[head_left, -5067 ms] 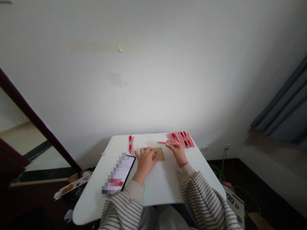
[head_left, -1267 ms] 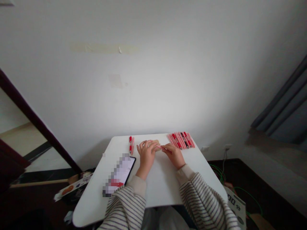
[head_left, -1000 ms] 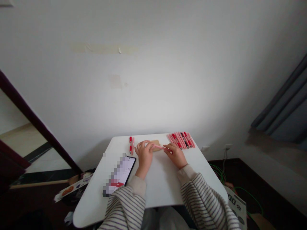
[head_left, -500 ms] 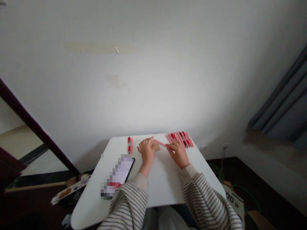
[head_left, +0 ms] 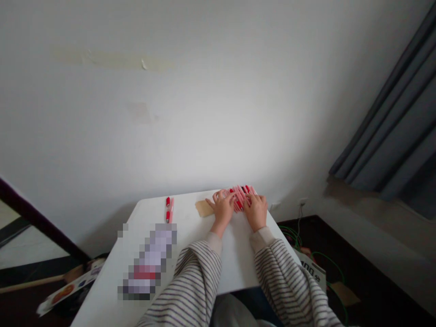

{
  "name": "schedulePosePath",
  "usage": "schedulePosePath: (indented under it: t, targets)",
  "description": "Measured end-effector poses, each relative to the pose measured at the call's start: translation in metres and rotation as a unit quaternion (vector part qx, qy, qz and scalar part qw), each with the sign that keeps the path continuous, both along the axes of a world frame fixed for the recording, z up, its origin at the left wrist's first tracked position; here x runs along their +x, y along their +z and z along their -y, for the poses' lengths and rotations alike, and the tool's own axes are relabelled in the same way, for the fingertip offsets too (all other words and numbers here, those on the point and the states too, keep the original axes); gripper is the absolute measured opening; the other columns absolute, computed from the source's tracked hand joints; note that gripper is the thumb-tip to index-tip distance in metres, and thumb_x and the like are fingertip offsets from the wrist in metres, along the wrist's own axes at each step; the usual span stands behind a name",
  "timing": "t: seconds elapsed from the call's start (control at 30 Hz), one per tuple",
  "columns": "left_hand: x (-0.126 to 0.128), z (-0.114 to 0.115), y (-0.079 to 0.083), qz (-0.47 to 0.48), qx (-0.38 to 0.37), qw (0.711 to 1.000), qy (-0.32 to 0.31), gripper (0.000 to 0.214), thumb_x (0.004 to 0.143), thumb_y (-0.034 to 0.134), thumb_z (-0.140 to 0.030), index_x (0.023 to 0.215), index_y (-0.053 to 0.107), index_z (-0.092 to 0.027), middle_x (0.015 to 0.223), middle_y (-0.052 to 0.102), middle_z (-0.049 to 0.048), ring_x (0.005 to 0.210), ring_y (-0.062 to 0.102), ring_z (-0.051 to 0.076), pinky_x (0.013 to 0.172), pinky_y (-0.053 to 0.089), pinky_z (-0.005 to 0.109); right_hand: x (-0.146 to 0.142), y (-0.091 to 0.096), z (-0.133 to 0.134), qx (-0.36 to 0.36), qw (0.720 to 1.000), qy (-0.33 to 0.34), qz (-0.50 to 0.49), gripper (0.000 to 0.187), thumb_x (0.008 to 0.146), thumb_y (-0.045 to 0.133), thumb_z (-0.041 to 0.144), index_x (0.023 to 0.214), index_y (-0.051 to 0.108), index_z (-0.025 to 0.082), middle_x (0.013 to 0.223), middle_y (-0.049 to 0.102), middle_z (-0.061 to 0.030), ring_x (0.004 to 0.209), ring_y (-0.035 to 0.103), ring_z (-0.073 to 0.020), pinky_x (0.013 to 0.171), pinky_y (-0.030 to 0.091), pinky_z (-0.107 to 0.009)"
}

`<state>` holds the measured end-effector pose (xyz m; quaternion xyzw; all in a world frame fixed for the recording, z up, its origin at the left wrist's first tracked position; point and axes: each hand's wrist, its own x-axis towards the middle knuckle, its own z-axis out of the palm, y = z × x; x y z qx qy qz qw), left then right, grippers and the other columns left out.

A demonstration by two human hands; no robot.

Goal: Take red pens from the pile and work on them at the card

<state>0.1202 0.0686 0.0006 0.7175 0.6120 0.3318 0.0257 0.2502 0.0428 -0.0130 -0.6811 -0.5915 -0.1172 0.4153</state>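
A row of pink, red and black pens [head_left: 241, 194] lies side by side near the far right edge of the white table [head_left: 235, 259]. My left hand [head_left: 223, 210] is at the row's left side, its thumb and forefinger closed against the pens and its little finger sticking out to the left. From the right, my right hand [head_left: 256, 212] bends its fingers over the near part of the same row. The hands hide some of the pens. Beside my left hand lies a flat tan piece [head_left: 203, 208] of paper or card.
A red pen [head_left: 168, 210] and a pink pen [head_left: 171, 210] lie farther left. A blurred-out phone [head_left: 150, 261] is at the table's left. The wall [head_left: 218, 136] rises behind the table. Green cables [head_left: 289, 234] and a printed box [head_left: 313, 268] are on the floor at right.
Both hands have moved right onto the row of pens; the right hand brought the pink pen there. The tan piece is now uncovered. The view has turned to the right.
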Motion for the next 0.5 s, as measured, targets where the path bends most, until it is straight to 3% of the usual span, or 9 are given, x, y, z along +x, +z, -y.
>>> schedulePosePath:
  t: [0.2,0.5]
  targets:
    - [0.0076,-0.0040,-0.0042,-0.014,-0.011,1.000,-0.022,0.031,0.090,0.044,-0.047,0.116,0.063,-0.048,0.137,0.050,0.0014,0.127,0.035,0.028,0.108,0.010,0.075,-0.0036,0.0038,0.0008,-0.046,0.999,-0.011,0.019,0.026,0.092,0.051,0.031,0.109,0.068,0.021,0.109,0.067,-0.0101,0.104,0.047,-0.0277,0.085,0.032,-0.037]
    - [0.0056,-0.0049,-0.0054,0.003,-0.009,1.000,-0.016,0.029,0.089,0.047,-0.048,0.113,0.064,-0.049,0.137,0.051,0.0007,0.125,0.037,0.028,0.109,0.010,0.074,-0.0043,0.0028,0.0009,-0.055,0.998,-0.026,0.020,0.028,0.092,0.050,0.034,0.109,0.067,0.021,0.108,0.064,-0.0111,0.104,0.046,-0.0272,0.086,0.033,-0.037]
